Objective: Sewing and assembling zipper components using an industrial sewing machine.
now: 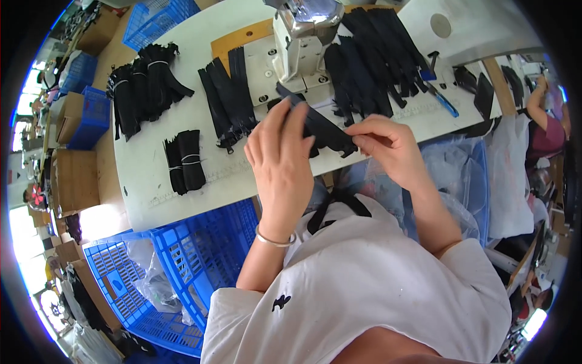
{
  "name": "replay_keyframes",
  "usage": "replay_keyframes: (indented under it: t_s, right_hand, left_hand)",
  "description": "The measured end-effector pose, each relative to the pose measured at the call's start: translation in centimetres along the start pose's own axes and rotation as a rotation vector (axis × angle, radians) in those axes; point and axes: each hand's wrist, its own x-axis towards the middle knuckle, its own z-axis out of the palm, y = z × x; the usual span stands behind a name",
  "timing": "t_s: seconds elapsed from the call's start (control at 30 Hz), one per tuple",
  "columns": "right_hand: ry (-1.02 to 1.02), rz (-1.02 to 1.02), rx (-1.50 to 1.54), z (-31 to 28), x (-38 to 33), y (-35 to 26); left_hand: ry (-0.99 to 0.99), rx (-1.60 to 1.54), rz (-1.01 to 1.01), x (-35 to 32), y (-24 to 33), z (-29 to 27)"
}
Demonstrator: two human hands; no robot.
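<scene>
A black zipper (327,131) is held slantwise over the front of the white sewing table, just before the machine. Its lower right end is pinched between the thumb and fingertips of my right hand (393,144). The fingers of my left hand (279,161), slightly blurred, curl around the zipper nearer its upper left end and partly hide it. More black zippers (227,100) lie side by side left of the machine (300,48). On its right is a larger spread of black zippers (370,70).
Tied black zipper bundles (145,85) and a smaller tied bundle (185,162) lie on the table's left. A blue pen-like tool (444,102) rests at right. Blue crates (182,258) stand below left; a plastic-lined blue bin (482,188) stands below right. A person (545,121) sits far right.
</scene>
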Motion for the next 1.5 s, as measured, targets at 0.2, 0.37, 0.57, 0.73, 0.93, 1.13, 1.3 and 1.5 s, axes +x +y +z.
replay_keyframes:
  t_s: [0.2,0.37,0.57,0.73,0.93,1.13,1.3,1.5]
  right_hand:
    - [0.084,-0.357,0.084,1.0,-0.4,-3.2]
    - [0.034,-0.252,0.182,1.7,-0.4,-1.2]
    - [0.075,-0.044,0.21,1.4,-1.1,-2.9]
    - [-0.028,-0.01,0.177,1.2,-1.5,-2.7]
    - [-0.006,-0.139,0.014,1.4,-1.9,-2.8]
    - [0.049,-0.249,-0.157,1.2,-2.0,-2.9]
    - [0.059,-0.256,-0.186,1.2,-1.9,-3.2]
    - [0.115,-0.358,-0.199,1.7,-1.8,-3.6]
  left_hand:
    - [-0.008,-0.107,0.285,0.1,2.2,-2.3]
    - [-0.02,-0.97,-0.35,-1.1,3.3,-1.3]
    - [0.161,-0.785,-0.132,-0.6,2.5,-1.0]
    - [0.159,-0.488,0.179,0.6,1.9,-1.6]
    - [0.074,-0.561,0.107,-0.1,1.5,-1.2]
    - [-0.155,-1.074,-0.214,-0.7,2.4,-2.1]
    - [-0.171,-0.964,-0.212,-0.6,2.8,-3.0]
    - [-0.093,-1.05,-0.285,-0.8,3.2,-2.4]
